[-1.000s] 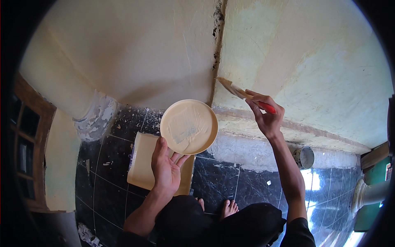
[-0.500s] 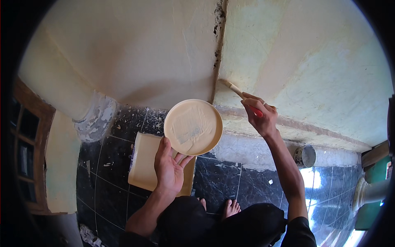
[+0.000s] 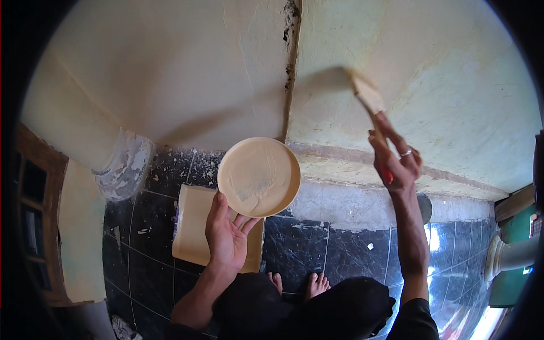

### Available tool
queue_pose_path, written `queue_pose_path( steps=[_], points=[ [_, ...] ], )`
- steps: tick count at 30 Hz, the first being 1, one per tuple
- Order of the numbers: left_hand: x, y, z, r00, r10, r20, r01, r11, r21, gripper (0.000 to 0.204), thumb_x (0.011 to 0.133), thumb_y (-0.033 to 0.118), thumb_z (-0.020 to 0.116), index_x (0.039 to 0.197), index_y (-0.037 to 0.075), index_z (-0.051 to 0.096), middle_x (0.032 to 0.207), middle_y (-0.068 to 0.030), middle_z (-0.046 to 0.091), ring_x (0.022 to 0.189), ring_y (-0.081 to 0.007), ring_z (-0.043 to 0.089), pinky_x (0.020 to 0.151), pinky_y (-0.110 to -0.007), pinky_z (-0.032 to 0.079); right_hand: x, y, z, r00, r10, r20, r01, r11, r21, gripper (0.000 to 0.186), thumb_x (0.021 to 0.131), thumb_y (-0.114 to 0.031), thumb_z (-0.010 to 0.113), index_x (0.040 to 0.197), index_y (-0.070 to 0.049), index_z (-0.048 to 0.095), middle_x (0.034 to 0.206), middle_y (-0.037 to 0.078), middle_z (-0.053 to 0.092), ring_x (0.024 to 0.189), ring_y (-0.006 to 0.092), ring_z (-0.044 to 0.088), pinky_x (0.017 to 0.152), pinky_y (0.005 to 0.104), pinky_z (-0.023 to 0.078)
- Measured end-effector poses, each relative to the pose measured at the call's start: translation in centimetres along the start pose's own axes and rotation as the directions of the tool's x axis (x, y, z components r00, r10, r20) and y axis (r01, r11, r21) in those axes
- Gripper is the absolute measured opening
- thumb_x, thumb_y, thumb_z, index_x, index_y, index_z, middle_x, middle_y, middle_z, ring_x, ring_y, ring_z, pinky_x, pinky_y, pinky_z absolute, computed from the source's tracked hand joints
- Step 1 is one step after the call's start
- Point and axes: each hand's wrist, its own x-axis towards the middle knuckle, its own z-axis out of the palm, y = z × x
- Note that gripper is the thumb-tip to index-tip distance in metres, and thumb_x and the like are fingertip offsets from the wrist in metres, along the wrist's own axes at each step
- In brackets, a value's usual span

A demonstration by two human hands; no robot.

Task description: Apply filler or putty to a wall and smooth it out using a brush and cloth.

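My left hand [image 3: 228,235] holds up a round, shallow cream lid [image 3: 259,177] by its near rim, thumb on the edge and fingers beneath. Cream paint is smeared over the inside of the lid. My right hand [image 3: 398,161] grips a paintbrush [image 3: 368,93] with a pale, flat head and a red handle end. The bristles, blurred by motion, point up and to the left at the pale wall [image 3: 430,73] on the right. Whether they touch it I cannot tell. A ring shows on one finger of this hand.
Below the lid, a cream rectangular tray [image 3: 192,226] lies on black floor tiles [image 3: 300,249]. A cracked corner seam [image 3: 290,68] runs down the wall. To the left are a flaking column base [image 3: 126,164] and a wooden window frame [image 3: 37,209]. A grey bucket [image 3: 424,207] sits partly behind my right forearm.
My right hand has moved right, carrying the brush from the foot of the corner seam to higher over the right wall. The lid stays in my left hand, nearly unmoved.
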Motion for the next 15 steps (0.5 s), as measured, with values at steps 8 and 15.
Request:
queue_pose_path(
  steps=[8,15],
  points=[
    [0.0,0.1,0.1,1.0,0.006,0.026,-0.006,1.0,0.012,0.046,0.102,0.037,0.042,0.14,0.011,0.038,0.139,-0.0108,0.047,0.127,-0.033,0.048,0.102,-0.049,0.044,-3.4,-4.8,2.0,0.89,0.058,0.452,-0.045,0.998,-0.039,0.015,0.08,-0.004,0.07,0.09,-0.015,0.069,0.127,0.014,0.06,0.099,0.0254,0.069,0.054,0.0292,0.062],
    [-0.4,0.3,0.2,0.999,-0.028,0.018,0.028,1.0,-0.003,0.042,0.102,0.038,0.045,0.137,0.015,0.044,0.138,-0.0042,0.05,0.126,-0.0236,0.049,0.102,-0.042,0.042,3.5,1.1,-1.7,0.795,0.408,0.449,-0.515,0.845,0.145,0.016,0.08,0.005,0.068,0.091,-0.007,0.07,0.108,0.011,0.069,0.091,0.0251,0.071,0.073,0.0294,0.062]
  ],
)
